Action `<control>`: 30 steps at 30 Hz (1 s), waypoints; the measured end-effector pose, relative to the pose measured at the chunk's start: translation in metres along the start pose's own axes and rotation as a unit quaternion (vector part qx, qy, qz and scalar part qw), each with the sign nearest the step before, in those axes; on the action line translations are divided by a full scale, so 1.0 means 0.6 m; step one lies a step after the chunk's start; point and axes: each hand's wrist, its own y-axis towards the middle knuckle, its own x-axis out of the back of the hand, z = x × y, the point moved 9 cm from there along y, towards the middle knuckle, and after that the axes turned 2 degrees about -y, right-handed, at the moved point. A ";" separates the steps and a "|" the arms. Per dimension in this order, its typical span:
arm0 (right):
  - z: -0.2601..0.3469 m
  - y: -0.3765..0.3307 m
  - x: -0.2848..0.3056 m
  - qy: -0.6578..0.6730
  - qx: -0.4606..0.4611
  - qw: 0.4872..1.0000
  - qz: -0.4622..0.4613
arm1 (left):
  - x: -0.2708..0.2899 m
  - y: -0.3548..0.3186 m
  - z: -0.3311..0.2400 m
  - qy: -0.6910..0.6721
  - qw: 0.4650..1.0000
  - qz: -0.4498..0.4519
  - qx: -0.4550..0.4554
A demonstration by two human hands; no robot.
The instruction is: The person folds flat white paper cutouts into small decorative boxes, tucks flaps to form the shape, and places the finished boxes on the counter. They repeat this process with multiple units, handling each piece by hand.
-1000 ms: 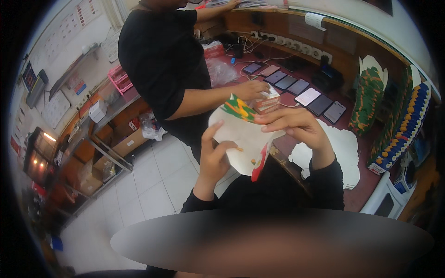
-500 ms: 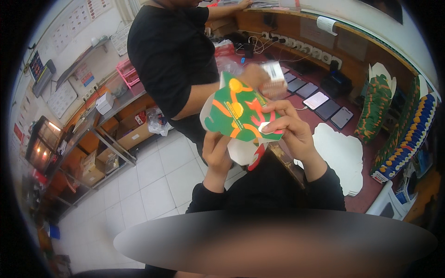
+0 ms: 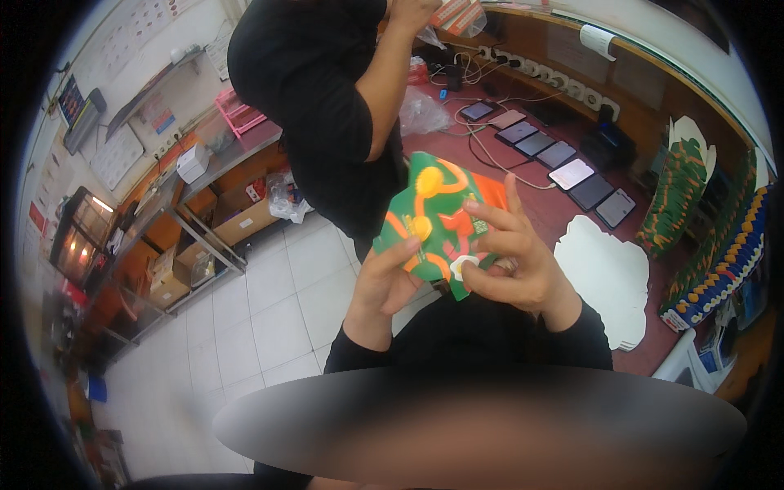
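Up in front of me is a green paper food carton (image 3: 442, 202) printed with orange, yellow and red shapes, partly folded, with an orange panel on its right side. My left hand (image 3: 382, 284) grips its lower left edge, thumb on the printed face. My right hand (image 3: 527, 260) holds the lower right, its thumb beside a white round spot and its index finger raised. The carton's underside is hidden. To the right, a stack of flat white carton blanks (image 3: 603, 282) lies on the dark red table (image 3: 490, 184).
Several phones (image 3: 570, 174) with cables lie in a row beyond the blanks. Nested green cartons (image 3: 678, 196) and a blue-yellow stack (image 3: 719, 260) stand at right. A co-worker in black (image 3: 318, 82) stands ahead, holding an orange-and-clear packet (image 3: 459, 18). Metal shelving (image 3: 184, 204) lines the left.
The carton has tilted and folded further, showing an orange panel on its right. My right fingers have shifted along it. The co-worker's arm has risen from over the table.
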 end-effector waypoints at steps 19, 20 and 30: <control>-0.077 -0.045 -0.021 0.369 -0.276 0.867 -0.192 | -0.042 -0.029 0.031 0.064 0.975 -0.092 -0.191; -0.078 -0.045 -0.021 0.368 -0.273 0.868 -0.193 | -0.042 -0.030 0.031 0.076 0.973 -0.092 -0.199; -0.076 -0.028 -0.022 0.369 -0.249 0.885 -0.138 | -0.041 -0.024 0.020 0.111 0.963 -0.050 -0.241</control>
